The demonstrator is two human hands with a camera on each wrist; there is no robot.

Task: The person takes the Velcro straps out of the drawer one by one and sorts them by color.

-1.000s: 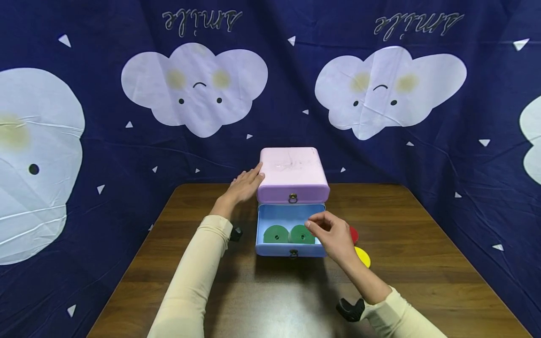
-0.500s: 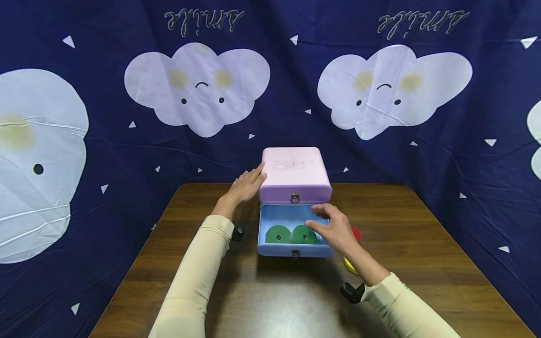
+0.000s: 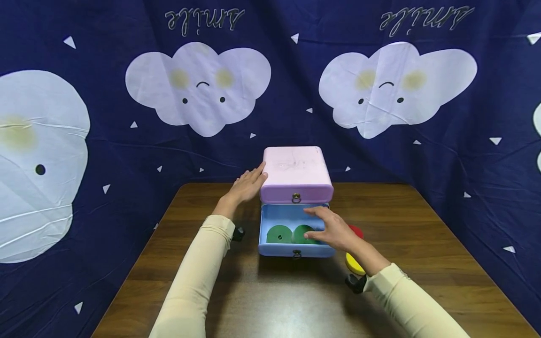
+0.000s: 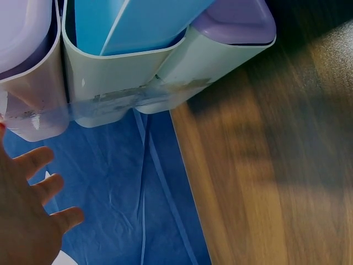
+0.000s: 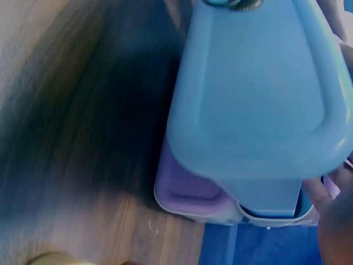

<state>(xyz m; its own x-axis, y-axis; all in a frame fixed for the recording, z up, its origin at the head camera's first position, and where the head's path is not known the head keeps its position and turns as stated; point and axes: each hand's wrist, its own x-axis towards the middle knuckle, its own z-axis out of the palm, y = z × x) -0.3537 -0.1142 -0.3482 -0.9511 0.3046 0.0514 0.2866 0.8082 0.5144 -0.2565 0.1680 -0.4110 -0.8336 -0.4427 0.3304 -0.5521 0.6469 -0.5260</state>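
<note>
A small drawer cabinet (image 3: 296, 164) with a pink top stands at the back of the table. My left hand (image 3: 246, 187) rests against its left side, fingers extended; in the left wrist view those fingers (image 4: 47, 187) spread beside the pale casing. The blue middle drawer (image 3: 274, 250) is pulled out and holds a left green disc (image 3: 276, 231) and a right green disc (image 3: 301, 230). Over the drawer's right part reaches my right hand (image 3: 336, 230), thumb and fingers apart, the thumb overlapping the right disc. The right wrist view shows the blue drawer front (image 5: 259, 94) from outside, the hand at its edge.
Right of the cabinet lie a red disc (image 3: 357, 230) and a yellow disc (image 3: 353, 265), partly behind the right forearm. A purple top drawer (image 3: 279, 194) and a purple bottom drawer (image 5: 193, 187) are closed. A dark blue cloud-print curtain (image 3: 291, 84) hangs behind the wooden table (image 3: 253, 300).
My right thumb and fingers have spread apart from near touching, and the thumb has come down over the right green disc. The left hand keeps its place on the cabinet.
</note>
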